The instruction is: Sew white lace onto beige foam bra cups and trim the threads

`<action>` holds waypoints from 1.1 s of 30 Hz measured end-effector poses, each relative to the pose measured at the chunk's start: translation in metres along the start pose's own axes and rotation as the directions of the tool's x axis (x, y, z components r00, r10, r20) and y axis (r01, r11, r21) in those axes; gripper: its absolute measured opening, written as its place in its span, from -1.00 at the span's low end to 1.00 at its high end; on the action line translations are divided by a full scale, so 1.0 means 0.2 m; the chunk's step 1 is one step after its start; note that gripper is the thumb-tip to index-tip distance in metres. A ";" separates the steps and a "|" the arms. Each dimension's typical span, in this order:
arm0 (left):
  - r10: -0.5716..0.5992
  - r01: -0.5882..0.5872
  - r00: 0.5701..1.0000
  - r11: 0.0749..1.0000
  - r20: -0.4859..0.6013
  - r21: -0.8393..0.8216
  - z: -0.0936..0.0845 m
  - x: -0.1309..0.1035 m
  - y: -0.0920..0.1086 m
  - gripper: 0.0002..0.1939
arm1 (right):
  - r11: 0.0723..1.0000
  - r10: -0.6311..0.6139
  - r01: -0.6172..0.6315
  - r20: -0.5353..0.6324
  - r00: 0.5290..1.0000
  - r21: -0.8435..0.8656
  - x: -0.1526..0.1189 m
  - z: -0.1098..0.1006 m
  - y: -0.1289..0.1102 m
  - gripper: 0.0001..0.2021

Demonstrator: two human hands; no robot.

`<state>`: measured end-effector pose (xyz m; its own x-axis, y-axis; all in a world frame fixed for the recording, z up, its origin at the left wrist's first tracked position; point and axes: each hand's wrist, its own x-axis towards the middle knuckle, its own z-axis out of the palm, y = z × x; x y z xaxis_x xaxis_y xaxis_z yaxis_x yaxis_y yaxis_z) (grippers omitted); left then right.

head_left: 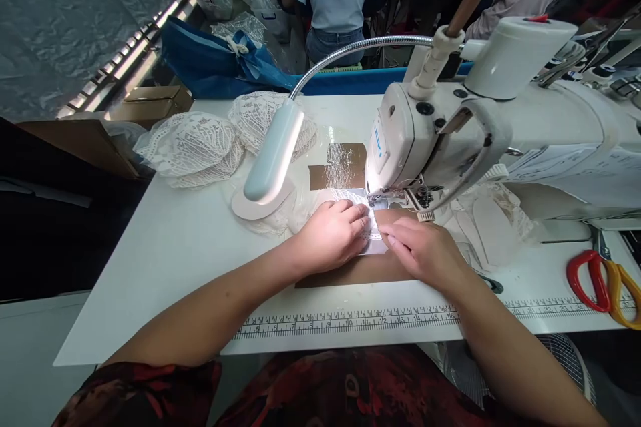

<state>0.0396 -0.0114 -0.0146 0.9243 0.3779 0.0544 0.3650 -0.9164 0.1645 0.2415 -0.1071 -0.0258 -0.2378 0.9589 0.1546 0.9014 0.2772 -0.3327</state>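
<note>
A white lace piece (325,197) lies under the needle area of a white sewing machine (400,140), on the machine's lit bed. My left hand (334,233) rests on the lace left of the needle, palm down, with its fingers laid over the fabric. Just right of the needle, my right hand (425,247) has thumb and forefinger pinched at the near right edge of the same piece. Its fingertips partly hide what they grip. Brown tape (355,271) covers the table beneath and in front of both hands.
Stacked lace cups (193,147) lie at the left rear. A lamp (274,150) on a bendy neck hangs left of the machine. Pale cut pieces (488,227) lie right of my right hand, scissors (593,280) farther right. A printed ruler (350,321) follows the front edge. People sit beyond.
</note>
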 end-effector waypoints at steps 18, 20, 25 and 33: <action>0.016 -0.016 1.000 0.999 -0.009 0.044 0.03 0.03 -0.06 -0.54 | 0.989 -0.143 0.144 0.045 0.989 -0.030 -0.03 0.02 -0.01 -0.73; 0.026 -0.025 0.999 0.998 -0.021 0.066 0.03 0.03 -0.07 -0.55 | 0.989 -0.136 0.138 0.039 0.990 -0.045 -0.02 0.03 -0.01 -0.73; 0.093 -0.089 0.994 0.993 -0.058 0.073 0.05 0.02 -0.06 -0.65 | 0.991 -0.122 0.123 0.032 0.992 -0.057 -0.02 0.04 -0.01 -0.71; 0.061 -0.057 0.995 0.997 -0.085 0.042 0.07 0.02 -0.05 -0.64 | 0.991 -0.115 0.117 0.034 0.993 -0.071 -0.01 0.04 -0.02 -0.69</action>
<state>0.0410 -0.0028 -0.0290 0.9318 0.3316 0.1475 0.3159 -0.9412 0.1198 0.2363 -0.1098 -0.0321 -0.3523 0.9221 0.1600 0.8907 0.3829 -0.2449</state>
